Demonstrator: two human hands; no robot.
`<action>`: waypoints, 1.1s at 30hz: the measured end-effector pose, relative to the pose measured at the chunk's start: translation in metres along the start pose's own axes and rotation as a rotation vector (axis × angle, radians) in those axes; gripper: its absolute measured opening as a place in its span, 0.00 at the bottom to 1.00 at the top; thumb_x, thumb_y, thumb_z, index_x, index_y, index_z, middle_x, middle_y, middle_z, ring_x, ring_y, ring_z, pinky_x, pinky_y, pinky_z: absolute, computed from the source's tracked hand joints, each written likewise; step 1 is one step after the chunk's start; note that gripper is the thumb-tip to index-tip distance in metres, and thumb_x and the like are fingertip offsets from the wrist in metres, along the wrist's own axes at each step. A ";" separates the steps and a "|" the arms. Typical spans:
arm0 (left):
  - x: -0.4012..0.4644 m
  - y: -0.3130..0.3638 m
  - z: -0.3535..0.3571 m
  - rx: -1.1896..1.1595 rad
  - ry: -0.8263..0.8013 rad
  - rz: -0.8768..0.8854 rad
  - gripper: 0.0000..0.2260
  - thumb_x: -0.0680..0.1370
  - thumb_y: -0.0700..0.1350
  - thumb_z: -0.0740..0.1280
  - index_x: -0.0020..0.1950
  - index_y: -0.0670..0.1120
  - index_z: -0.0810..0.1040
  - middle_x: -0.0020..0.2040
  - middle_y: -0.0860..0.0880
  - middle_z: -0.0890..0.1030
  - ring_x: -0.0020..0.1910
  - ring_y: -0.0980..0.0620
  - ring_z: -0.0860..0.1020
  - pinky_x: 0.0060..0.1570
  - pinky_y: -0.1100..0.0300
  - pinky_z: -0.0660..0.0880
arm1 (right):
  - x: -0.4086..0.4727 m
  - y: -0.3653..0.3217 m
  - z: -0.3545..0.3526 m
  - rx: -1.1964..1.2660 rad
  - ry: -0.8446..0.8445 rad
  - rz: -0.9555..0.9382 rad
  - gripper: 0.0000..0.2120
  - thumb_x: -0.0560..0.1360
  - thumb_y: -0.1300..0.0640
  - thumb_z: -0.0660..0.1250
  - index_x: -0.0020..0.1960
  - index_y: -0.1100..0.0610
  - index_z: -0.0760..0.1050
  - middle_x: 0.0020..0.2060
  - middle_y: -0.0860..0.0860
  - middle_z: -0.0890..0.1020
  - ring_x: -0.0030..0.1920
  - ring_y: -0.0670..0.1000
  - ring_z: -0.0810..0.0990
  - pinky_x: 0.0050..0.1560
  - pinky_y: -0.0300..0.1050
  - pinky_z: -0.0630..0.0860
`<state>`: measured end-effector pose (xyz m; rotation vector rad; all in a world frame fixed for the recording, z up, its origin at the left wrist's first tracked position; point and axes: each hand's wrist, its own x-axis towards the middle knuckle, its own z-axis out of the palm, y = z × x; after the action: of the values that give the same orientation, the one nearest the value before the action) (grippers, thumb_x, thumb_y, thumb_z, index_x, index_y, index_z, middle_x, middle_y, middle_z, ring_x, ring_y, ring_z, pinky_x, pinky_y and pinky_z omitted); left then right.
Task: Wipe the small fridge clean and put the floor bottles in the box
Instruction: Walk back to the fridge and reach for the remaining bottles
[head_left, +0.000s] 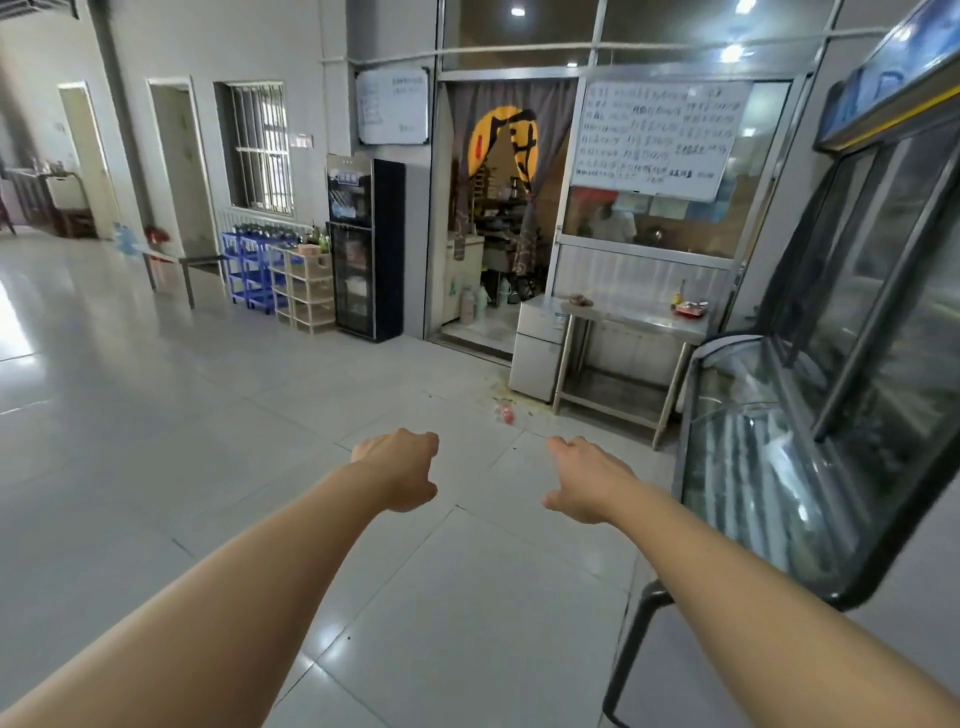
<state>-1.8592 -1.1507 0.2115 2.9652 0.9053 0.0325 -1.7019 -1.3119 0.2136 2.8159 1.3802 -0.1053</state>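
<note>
The small white fridge (537, 348) stands far ahead beside a steel table (634, 319), next to a curtained doorway. On the floor in front of it lies a reddish bottle (505, 414) among scattered dirt. Both my arms reach forward over the tiled floor. My left hand (402, 467) hangs with loosely curled fingers and holds nothing. My right hand (584, 478) also droops, empty, with fingers pointing down. Both hands are well short of the fridge and the bottle. No box is plainly visible.
A glass display cabinet (779, 467) on dark legs stands close on the right. A tall black cooler (363, 249), beige drawers (306, 291) and blue racks (249, 270) line the far wall. Several bottles stand inside the doorway (483, 301).
</note>
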 end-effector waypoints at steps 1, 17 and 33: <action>0.018 -0.009 0.001 0.003 0.002 -0.009 0.22 0.76 0.51 0.63 0.69 0.50 0.65 0.61 0.47 0.74 0.57 0.45 0.75 0.48 0.56 0.69 | 0.022 -0.002 0.000 -0.007 0.009 -0.005 0.29 0.75 0.49 0.66 0.70 0.56 0.59 0.62 0.57 0.70 0.60 0.58 0.71 0.54 0.52 0.73; 0.333 -0.112 -0.025 -0.024 0.024 -0.023 0.21 0.76 0.51 0.64 0.68 0.50 0.65 0.60 0.47 0.75 0.55 0.45 0.76 0.45 0.57 0.70 | 0.351 0.002 -0.037 0.035 0.042 0.016 0.28 0.73 0.50 0.67 0.69 0.54 0.62 0.66 0.55 0.69 0.65 0.57 0.69 0.59 0.51 0.72; 0.690 -0.207 -0.041 0.053 0.017 0.205 0.22 0.76 0.52 0.64 0.68 0.50 0.65 0.61 0.46 0.75 0.58 0.44 0.75 0.47 0.55 0.69 | 0.653 0.021 -0.054 0.115 0.021 0.239 0.30 0.75 0.52 0.66 0.73 0.59 0.59 0.69 0.58 0.67 0.67 0.59 0.68 0.62 0.51 0.71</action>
<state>-1.4040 -0.5919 0.2487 3.0991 0.6096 0.0408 -1.2828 -0.8077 0.2263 3.0591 1.0626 -0.1585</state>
